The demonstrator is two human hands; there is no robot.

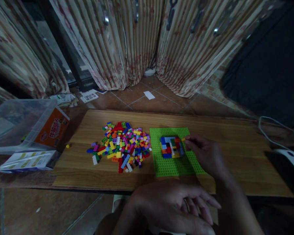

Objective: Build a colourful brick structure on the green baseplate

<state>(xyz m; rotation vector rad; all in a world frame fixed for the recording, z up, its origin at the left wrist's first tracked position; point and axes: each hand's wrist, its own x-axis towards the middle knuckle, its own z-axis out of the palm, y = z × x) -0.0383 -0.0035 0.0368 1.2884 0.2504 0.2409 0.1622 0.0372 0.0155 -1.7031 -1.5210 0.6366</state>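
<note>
Right hand (205, 151): we list it over the right side of the green baseplate, thumb and forefinger pinched together on a small yellow brick (183, 139).

Yellow brick: held at the fingertips, just beside the right edge of the brick build; whether the two touch, we cannot tell.

Brick build (168, 151): a low, roughly square assembly in blue, light blue, red, yellow and white, seated on the upper middle of the baseplate. We place it directly to the left of the right hand's fingertips.

Green baseplate (163, 169): one studded sheet, flat on the desk (237, 147), partly covered by the right hand and its shadow.

Left hand (173, 202): nearer to us, in front of the desk's near edge, fingers apart and loosely bent, with nothing visible in its grasp. The baseplate and build lie beyond it.

Loose bricks (127, 143): one wide heap of many colours, left of the baseplate, its right fringe reaching close to the plate's edge; well apart from the right hand.

Surroundings: at the left end we record a clear plastic bin (22, 124) with an orange label (52, 129), and a white carton (28, 161) before it; at the right end, a white device (290, 160) with a cable; beyond the desk, patterned curtains (112, 49) above a tiled floor (127, 101).
</note>
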